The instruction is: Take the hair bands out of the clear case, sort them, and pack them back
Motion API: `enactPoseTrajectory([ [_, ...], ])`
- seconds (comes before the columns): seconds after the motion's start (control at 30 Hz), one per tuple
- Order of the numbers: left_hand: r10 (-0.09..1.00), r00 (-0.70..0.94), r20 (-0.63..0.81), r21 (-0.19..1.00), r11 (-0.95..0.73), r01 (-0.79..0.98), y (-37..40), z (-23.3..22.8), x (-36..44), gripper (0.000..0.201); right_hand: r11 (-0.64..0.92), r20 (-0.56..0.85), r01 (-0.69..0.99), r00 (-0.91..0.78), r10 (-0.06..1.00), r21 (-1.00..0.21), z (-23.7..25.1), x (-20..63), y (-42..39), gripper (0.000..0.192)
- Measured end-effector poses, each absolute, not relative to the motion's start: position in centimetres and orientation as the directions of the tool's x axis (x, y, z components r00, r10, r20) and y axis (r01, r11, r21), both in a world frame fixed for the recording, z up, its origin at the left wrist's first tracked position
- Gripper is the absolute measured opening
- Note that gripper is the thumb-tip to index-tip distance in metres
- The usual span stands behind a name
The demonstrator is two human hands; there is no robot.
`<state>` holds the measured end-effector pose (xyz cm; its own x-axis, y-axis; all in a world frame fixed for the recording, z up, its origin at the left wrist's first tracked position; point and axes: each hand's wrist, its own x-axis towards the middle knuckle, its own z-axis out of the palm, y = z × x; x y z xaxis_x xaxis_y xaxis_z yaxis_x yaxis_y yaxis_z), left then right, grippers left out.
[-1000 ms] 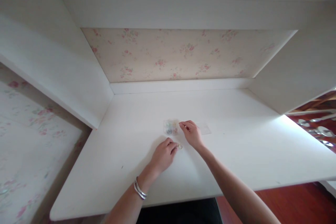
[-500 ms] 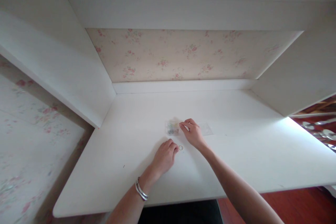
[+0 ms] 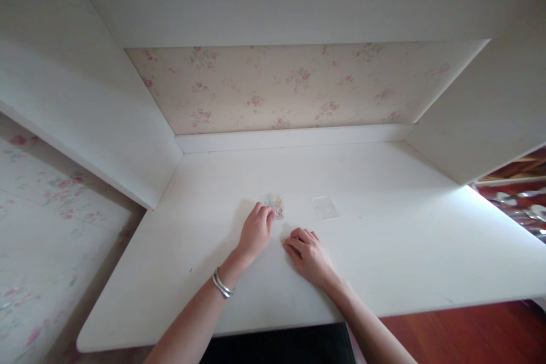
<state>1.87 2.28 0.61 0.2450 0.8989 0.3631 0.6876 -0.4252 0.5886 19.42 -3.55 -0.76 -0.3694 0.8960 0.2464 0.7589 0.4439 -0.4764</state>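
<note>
Left hand (image 3: pixel 256 231) fingertips rest, grip narrow, on the small clear bead box (image 3: pixel 273 205) mid-table (image 3: pixel 384 250); right hand (image 3: pixel 307 253) at its 5 o'clock, curled; a nudge could spill beads

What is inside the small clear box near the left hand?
Inside the small clear box lie tiny pieces in several colours, too small to identify. The left hand fingertips cover its near edge.

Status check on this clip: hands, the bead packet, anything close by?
Left hand fingertips on small clear packet of coloured beads. Right hand curled on white desk. Clear flat plastic lid lies apart.
</note>
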Motion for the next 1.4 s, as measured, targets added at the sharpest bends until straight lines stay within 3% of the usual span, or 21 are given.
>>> enactPoseTrajectory([
  [0.37, 0.885, 0.329, 0.33, 0.38, -0.443, 0.812, 7.1, 0.6, 3.4, 0.017, 0.439, 0.231, 0.763, -0.373, 0.899, -0.475, -0.5, 19.5, -3.6, 0.018],
  [0.63, 0.883, 0.2, 0.424, 0.483, -0.407, 0.776, 5.1, -0.1, 0.7, 0.019, 0.418, 0.216, 0.699, -0.363, 0.906, -0.58, -0.6, 20.0, -3.4, 0.018],
  [0.83, 0.898, 0.141, 0.418, 0.582, -0.383, 0.717, 3.0, -1.4, -1.0, 0.019, 0.287, 0.24, 0.563, -0.158, 0.958, -0.775, -1.0, 19.5, -0.4, 0.022],
  [1.07, 0.901, 0.23, 0.368, 0.512, -0.403, 0.759, 2.0, -1.4, -1.0, 0.027, 0.308, 0.354, 0.62, -0.052, 0.934, -0.721, -0.3, 17.6, 4.9, 0.02],
  [1.4, 0.899, 0.266, 0.348, 0.487, -0.416, 0.768, 1.8, -1.1, -1.4, 0.027, 0.28, 0.336, 0.718, -0.069, 0.939, -0.637, -0.2, 16.9, 6.1, 0.026],
])
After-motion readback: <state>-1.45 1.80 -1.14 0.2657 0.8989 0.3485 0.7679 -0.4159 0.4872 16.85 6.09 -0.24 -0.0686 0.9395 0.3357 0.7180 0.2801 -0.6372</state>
